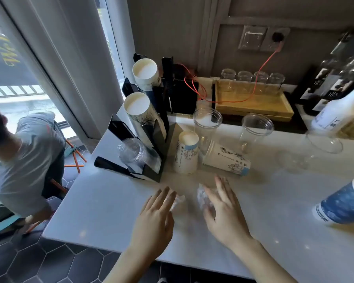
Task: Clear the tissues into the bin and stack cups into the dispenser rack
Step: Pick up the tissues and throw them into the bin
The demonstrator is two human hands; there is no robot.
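Observation:
Two crumpled white tissues lie on the white counter: one [178,201] peeks out under the fingertips of my left hand [156,213], the other [202,198] sits against the fingers of my right hand [223,211]. Both hands hover flat with fingers apart. The black dispenser rack [159,127] stands at the counter's left edge with two paper cup stacks and a clear cup stack [134,153] in it. Beside it a white paper cup [186,153] stands upside down, another [226,159] lies on its side, and two clear cups [207,123] [255,129] stand upright. No bin is visible.
A blue paper cup [343,203] lies tipped at the right edge. A wooden tray [253,105] with upturned glasses, an orange cable, bottles [335,115] and a glass dish are at the back. A person [23,152] in grey stands left of the counter, by the window.

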